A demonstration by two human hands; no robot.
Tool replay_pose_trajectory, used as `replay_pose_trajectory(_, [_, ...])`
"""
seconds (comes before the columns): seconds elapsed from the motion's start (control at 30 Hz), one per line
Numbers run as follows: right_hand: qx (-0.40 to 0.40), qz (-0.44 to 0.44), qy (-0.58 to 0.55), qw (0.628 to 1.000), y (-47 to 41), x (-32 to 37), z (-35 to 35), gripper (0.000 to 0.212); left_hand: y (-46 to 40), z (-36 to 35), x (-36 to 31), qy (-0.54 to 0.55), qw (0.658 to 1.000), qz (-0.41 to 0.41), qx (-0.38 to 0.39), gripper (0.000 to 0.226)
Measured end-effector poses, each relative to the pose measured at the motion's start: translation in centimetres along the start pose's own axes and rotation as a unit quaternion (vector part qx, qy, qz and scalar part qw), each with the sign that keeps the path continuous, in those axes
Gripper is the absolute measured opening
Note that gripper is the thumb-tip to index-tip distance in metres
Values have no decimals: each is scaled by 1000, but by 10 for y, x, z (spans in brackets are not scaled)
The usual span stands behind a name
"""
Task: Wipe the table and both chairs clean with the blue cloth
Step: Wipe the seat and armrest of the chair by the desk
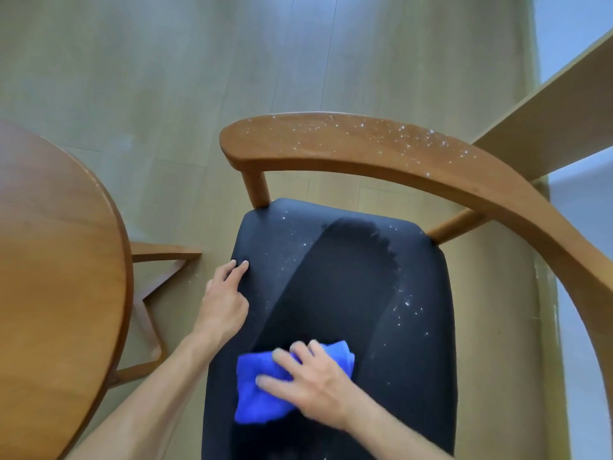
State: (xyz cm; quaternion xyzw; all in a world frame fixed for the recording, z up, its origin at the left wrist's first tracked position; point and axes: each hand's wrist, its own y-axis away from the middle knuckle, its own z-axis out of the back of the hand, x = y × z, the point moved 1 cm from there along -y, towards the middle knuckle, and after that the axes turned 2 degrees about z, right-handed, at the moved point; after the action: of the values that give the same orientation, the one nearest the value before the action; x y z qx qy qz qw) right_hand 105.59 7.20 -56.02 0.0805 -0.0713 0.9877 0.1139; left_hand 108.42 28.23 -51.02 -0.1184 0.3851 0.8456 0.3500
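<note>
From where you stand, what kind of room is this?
Probably a home dining corner: a round wooden table, a wooden chair with a dark padded seat, and pale plank flooring. Nothing shows the rest of the room.

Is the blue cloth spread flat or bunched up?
Bunched. The blue cloth sits as a crumpled wad with folds on the black chair seat, pressed under the right hand.
</note>
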Motion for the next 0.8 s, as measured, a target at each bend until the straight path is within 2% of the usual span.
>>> replay_pose_trajectory(0.07, [-89, -157, 27, 983, -52, -70, 44, 49, -3, 1, 6, 3, 1000, -8, -4, 65])
replay_pose_trajectory(0.13, [-91, -367, 36, 925, -100, -126, 39, 55, -5, 4, 10, 12, 1000, -14, -1, 64])
replay_pose_trajectory(0.2, [-51, -476, -7, 878, -132, -137, 39, 56, -6, 8, 12, 42, 999, -9, 2, 61])
replay_pose_trajectory(0.27, [-66, -474, -3, 878, -139, -115, 33, 59, -9, 13, 15, 118, 993, 27, 4, 59])
replay_pose_trajectory(0.37, [-39, -305, -83, 948, -94, -5, 13, 53, -14, 20, 19, 255, 962, 100, -2, 51])
replay_pose_trajectory(0.47, [-8, -123, -109, 986, -36, 90, 0, 23, -12, 25, 15, 296, 943, 148, 8, 43])
replay_pose_trajectory(0.53, [13, -30, -91, 995, -22, 88, 4, 18, -10, 24, 14, 303, 941, 153, 14, 40])
replay_pose_trajectory(0.6, [27, 30, -69, 997, -38, 40, 11, 31, -11, 24, 13, 317, 936, 150, 16, 39])
replay_pose_trajectory(0.63, [13, 32, -39, 999, -54, 7, 16, 38, -11, 23, 14, 328, 933, 149, 16, 38])
replay_pose_trajectory(0.67, [-6, -3, -3, 1000, -75, -29, 21, 42, -11, 23, 16, 339, 929, 146, 12, 36])
replay_pose_trajectory(0.73, [-63, -168, 55, 982, -120, -99, 29, 49, -10, 18, 19, 359, 923, 139, -2, 34])
replay_pose_trajectory(0.8, [-53, -352, 68, 932, -153, -147, 37, 51, -7, 12, 23, 353, 927, 127, -10, 33])
